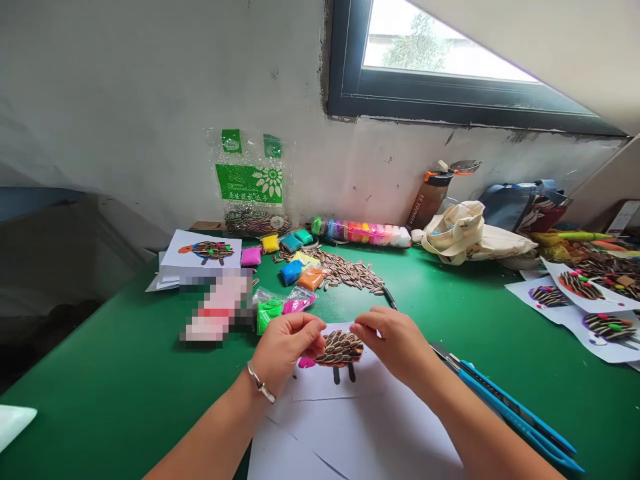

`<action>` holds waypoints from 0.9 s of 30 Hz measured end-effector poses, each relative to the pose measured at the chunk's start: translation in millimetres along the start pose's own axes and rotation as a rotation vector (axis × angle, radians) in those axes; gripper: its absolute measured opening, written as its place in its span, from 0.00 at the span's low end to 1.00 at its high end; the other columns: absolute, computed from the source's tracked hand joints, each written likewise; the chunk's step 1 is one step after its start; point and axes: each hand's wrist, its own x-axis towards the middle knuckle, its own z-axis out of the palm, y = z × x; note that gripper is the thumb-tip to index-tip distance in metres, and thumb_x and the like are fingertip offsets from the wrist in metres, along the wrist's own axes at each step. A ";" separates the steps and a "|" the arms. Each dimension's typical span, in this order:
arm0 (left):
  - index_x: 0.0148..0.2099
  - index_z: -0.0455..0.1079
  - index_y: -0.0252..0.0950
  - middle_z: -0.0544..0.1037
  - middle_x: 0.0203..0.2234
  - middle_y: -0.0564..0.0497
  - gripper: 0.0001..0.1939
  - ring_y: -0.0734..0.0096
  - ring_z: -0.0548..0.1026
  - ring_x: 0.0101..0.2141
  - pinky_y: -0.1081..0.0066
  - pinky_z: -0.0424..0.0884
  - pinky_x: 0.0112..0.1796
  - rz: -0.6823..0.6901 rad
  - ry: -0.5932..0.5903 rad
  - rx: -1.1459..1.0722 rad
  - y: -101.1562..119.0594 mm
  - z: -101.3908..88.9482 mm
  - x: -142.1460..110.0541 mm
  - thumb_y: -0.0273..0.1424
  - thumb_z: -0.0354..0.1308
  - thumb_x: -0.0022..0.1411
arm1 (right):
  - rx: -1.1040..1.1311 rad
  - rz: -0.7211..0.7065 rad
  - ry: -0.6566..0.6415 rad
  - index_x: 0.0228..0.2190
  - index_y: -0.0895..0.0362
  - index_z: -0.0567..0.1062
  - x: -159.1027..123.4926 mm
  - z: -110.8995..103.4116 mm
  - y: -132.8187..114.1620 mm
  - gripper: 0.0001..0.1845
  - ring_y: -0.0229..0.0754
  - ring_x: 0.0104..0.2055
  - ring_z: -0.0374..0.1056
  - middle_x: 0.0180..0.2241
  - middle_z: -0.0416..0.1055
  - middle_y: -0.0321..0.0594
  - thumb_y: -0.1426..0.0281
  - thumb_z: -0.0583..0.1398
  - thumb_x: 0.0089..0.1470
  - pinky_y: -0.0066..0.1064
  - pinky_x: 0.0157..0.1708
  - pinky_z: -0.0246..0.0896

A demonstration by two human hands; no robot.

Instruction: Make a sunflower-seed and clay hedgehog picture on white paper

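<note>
The person at the green bench (pixel 150 373) leans over a sheet of white paper (pixel 345 433), and the seed-covered figure sits on its far part, just beyond and between the two hands. The left hand (pixel 294 337) has thumb and fingertips pressed together by the figure's left end, partly hiding it; the right hand (pixel 393 340) pinches in the same way at its far right edge. I cannot tell whether either holds some tiny scrap.

The body (pixel 340 348) is thickly laid with striped seeds over an orange edge, with a pink patch (pixel 307 363) at the left and two dark legs (pixel 345 375) below. So I'd judge the seed laying mostly done, and the step in hand to be fine finger work on small details. The similar picture (pixel 213 251) at far left carries coloured dots over its seeds, and I make out none here, so they may be what is missing.

The next move seems to call for a light, exact touch that leaves the seeds undisturbed. The green packet (pixel 269 315) and magenta packet (pixel 299 302) lie within easy reach, just beyond the left hand.
</note>
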 end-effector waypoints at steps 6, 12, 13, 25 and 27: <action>0.29 0.73 0.31 0.73 0.18 0.52 0.18 0.74 0.70 0.21 0.74 0.68 0.23 0.007 0.009 -0.009 0.9 0.2 -0.2 0.43 0.66 0.46 | 0.040 -0.002 -0.040 0.37 0.53 0.76 0.3 7.9 2.5 0.12 0.39 0.33 0.66 0.31 0.73 0.36 0.75 0.54 0.55 0.29 0.33 0.56; 0.29 0.73 0.31 0.74 0.18 0.52 0.18 0.74 0.70 0.21 0.75 0.69 0.23 0.026 0.023 -0.016 -1.8 -1.1 2.8 0.43 0.66 0.45 | 0.057 0.002 -0.033 0.29 0.52 0.78 2.4 9.5 3.0 0.11 0.40 0.35 0.65 0.30 0.71 0.37 0.73 0.56 0.54 0.28 0.33 0.56; 0.29 0.73 0.31 0.74 0.18 0.52 0.18 0.74 0.70 0.21 0.74 0.69 0.23 0.028 0.026 -0.017 -1.8 -1.2 2.9 0.42 0.66 0.45 | 0.058 0.010 -0.031 0.29 0.52 0.79 2.8 9.8 3.3 0.11 0.40 0.35 0.65 0.30 0.71 0.37 0.73 0.56 0.54 0.28 0.33 0.55; 0.29 0.73 0.32 0.74 0.18 0.51 0.15 0.73 0.70 0.21 0.74 0.69 0.23 0.033 0.036 0.002 2.2 -1.3 0.3 0.41 0.65 0.47 | -0.048 -0.080 -0.088 0.26 0.53 0.77 -0.5 6.5 -2.8 0.16 0.38 0.30 0.62 0.24 0.73 0.34 0.81 0.53 0.49 0.28 0.30 0.49; 0.29 0.73 0.32 0.74 0.18 0.51 0.16 0.73 0.71 0.22 0.74 0.69 0.24 0.035 0.037 0.002 1.9 -1.3 0.2 0.41 0.65 0.47 | -0.049 -0.097 -0.087 0.25 0.53 0.77 -1.1 6.4 -2.6 0.16 0.38 0.30 0.62 0.23 0.72 0.34 0.82 0.53 0.49 0.28 0.30 0.49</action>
